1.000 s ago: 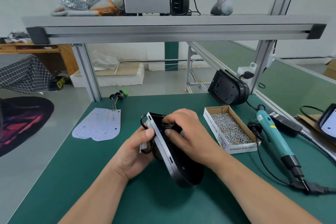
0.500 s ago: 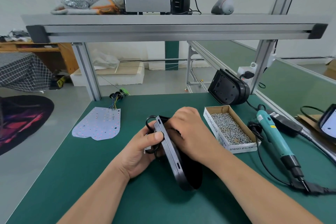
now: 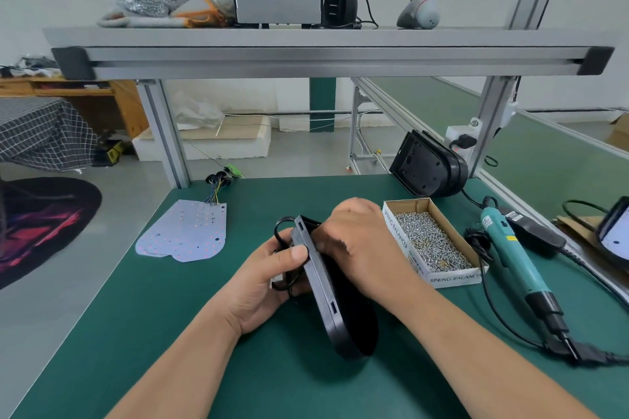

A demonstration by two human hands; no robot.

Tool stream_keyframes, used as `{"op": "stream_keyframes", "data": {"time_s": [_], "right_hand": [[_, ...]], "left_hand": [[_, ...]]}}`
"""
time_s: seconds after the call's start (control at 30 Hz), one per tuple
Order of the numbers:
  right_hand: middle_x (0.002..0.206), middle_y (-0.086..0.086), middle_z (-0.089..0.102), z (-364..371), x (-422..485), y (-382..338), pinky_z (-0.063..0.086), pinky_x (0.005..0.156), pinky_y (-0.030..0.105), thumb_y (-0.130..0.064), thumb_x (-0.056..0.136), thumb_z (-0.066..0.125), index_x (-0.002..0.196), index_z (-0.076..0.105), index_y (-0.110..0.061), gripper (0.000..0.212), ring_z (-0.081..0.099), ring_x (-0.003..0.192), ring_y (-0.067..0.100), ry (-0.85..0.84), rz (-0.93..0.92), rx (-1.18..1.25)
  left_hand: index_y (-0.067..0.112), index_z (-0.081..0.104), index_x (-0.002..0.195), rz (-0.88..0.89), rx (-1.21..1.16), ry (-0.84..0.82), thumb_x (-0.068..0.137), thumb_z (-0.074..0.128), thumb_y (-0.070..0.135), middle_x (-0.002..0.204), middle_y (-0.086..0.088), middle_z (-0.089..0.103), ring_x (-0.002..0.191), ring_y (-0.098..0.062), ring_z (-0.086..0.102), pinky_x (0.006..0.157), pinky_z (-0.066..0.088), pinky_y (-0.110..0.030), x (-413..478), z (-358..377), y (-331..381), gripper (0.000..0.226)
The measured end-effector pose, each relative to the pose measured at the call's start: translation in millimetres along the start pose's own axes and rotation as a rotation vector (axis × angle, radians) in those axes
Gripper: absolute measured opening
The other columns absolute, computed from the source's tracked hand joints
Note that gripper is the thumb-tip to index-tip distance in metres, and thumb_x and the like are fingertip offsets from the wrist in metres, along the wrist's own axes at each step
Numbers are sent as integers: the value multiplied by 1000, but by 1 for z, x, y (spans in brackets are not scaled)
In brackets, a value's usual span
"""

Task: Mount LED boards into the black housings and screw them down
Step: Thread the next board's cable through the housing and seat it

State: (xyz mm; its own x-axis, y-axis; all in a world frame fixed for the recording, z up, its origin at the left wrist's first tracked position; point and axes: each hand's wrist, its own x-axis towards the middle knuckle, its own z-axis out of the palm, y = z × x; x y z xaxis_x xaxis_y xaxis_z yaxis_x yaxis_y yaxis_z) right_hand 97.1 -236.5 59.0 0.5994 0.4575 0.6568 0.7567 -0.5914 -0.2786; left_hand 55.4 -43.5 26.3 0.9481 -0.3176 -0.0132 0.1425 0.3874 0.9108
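Observation:
A black housing [image 3: 326, 296] stands on its edge on the green mat, its open side turned to the right. My left hand [image 3: 269, 275] grips its rim, thumb across the edge, fingers around the back where a black cable [image 3: 279, 231] loops. My right hand [image 3: 360, 248] reaches into the open side; its fingers are hidden inside the shell. White LED boards [image 3: 185, 231] with coloured wires lie flat at the left. A cardboard box of screws [image 3: 429, 241] sits to the right, and a teal electric screwdriver [image 3: 510, 252] lies beyond it.
A second black housing [image 3: 429, 167] leans against the frame post at the back right. The screwdriver's black cord [image 3: 503, 326] trails across the mat's right side. An aluminium shelf [image 3: 326, 54] spans overhead. The mat's left edge drops to the floor.
The housing has been tipped more upright and turned, so I now see its rim edge-on. My right hand has gone deeper into its open side.

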Motion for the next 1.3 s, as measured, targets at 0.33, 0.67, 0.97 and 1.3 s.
{"op": "stream_keyframes", "data": {"time_s": [0.33, 0.67, 0.97, 1.3], "right_hand": [[100, -15, 54, 1, -7, -12, 35, 95, 28, -15, 97, 67, 110, 70, -23, 15, 33, 107, -15, -49, 71, 98], [128, -11, 48, 5, -15, -6, 40, 95, 24, -26, 105, 54, 122, 62, -29, 19, 42, 116, 18, -233, 203, 106], [155, -25, 45, -15, -18, 35, 33, 117, 26, -42, 107, 53, 157, 40, -37, 52, 40, 141, -4, -268, 560, 309], [105, -9, 68, -29, -21, 51, 48, 89, 22, -15, 102, 68, 131, 71, -21, 29, 66, 97, 7, -237, 729, 625]], "left_hand": [[5, 68, 120, -21, -59, -40, 70, 99, 35, 98, -12, 75, 81, -24, 74, 67, 59, -31, 0, -2, 0, 66], [17, 80, 114, -25, -9, 77, 66, 101, 40, 114, -18, 73, 97, -29, 71, 87, 60, -37, 6, -4, -3, 58], [11, 79, 118, 12, -57, 116, 86, 82, 27, 117, -24, 67, 107, -38, 51, 98, 45, -50, 6, -13, -2, 36], [-7, 74, 122, 66, -291, 228, 88, 64, 11, 117, -22, 76, 99, -27, 77, 89, 64, -34, 17, -23, 1, 39]]}}
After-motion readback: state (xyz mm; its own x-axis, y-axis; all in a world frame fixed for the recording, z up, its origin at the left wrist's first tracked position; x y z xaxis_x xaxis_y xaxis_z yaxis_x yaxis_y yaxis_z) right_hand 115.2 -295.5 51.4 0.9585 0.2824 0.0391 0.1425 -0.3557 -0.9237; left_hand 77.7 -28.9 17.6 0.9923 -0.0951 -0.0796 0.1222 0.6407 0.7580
